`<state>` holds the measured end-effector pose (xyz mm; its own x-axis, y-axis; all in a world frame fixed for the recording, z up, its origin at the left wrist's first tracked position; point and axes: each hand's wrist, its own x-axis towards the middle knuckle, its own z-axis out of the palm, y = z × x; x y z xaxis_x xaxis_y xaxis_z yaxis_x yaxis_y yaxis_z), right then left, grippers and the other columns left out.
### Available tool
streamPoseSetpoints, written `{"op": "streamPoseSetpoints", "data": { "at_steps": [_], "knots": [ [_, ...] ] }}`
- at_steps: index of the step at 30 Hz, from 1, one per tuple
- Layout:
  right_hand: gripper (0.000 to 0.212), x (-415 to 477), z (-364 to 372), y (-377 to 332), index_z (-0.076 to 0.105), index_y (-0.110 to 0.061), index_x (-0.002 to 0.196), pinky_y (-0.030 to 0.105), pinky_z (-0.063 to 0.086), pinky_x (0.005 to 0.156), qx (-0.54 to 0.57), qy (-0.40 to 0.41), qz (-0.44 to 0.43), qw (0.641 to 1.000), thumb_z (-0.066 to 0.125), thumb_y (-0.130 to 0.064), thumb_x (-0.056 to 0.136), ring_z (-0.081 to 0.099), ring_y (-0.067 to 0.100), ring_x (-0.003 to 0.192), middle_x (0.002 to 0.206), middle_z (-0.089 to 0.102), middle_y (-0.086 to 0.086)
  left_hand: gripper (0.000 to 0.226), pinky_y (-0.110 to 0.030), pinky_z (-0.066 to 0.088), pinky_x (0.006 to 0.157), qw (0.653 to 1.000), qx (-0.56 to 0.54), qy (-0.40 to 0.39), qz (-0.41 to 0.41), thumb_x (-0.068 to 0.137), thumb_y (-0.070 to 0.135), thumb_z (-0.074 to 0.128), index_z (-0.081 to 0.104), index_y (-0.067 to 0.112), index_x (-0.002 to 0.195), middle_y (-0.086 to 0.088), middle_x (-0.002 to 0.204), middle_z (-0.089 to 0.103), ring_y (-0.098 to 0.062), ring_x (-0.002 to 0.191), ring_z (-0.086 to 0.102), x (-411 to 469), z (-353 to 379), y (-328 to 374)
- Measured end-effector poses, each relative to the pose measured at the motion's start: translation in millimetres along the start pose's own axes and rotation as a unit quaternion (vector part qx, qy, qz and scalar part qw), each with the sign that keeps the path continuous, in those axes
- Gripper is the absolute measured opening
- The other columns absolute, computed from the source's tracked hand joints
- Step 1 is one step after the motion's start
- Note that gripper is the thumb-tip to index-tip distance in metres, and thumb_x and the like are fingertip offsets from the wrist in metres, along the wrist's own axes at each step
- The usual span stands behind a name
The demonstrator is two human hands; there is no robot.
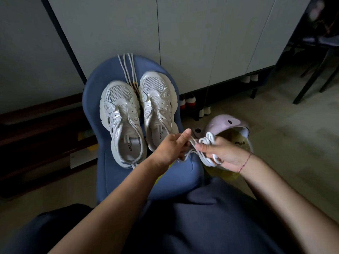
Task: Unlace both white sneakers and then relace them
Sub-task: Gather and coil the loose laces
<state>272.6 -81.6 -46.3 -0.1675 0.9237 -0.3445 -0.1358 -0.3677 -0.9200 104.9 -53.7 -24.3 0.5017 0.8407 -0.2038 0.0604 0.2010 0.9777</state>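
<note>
Right of the middle, our left hand (171, 146) pinches a white lace (209, 139) and our right hand (222, 155) grips its bunched loops.

Two white mesh sneakers sit side by side on the stool (183, 173), toes pointing far, the left sneaker (120, 121) slightly nearer than the right sneaker (157, 107). The far lace (128, 68) lies folded in straight strands beyond their toes. The held lace (207, 142) is bunched in loops at near right, gripped between left hand (170, 147) and right hand (223, 154).
</note>
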Motion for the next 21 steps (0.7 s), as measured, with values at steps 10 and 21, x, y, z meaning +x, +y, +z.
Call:
{"op": "streamPoseSetpoints", "data": {
  "at_steps": [10,21],
  "knots": [
    [0.034,-3.0,-6.7,-22.5,0.063,-0.012,0.117,0.025,0.059,0.06,0.414,0.036,-0.08,0.906,0.043,-0.027,0.095,0.071,0.019,0.075,0.11,0.061,0.015,0.04,-0.021,0.023,0.046,0.999,-0.007,0.035,0.012,0.105,0.03,0.037,0.041,0.013,0.069,0.01,0.047,0.025,-0.007,0.043,0.021,2.4,-2.9,-3.8],
    [0.024,1.4,0.2,-6.9,0.059,-0.011,0.085,0.02,0.041,0.049,0.158,0.046,-0.059,0.985,0.069,-0.029,0.074,0.052,0.011,0.051,0.06,0.056,0.0,0.04,-0.018,0.032,0.044,0.998,-0.031,0.045,0.014,0.104,0.033,0.039,0.041,0.014,0.068,0.009,0.046,0.026,-0.007,0.041,0.024,5.3,-5.7,1.1]
  ]
}}
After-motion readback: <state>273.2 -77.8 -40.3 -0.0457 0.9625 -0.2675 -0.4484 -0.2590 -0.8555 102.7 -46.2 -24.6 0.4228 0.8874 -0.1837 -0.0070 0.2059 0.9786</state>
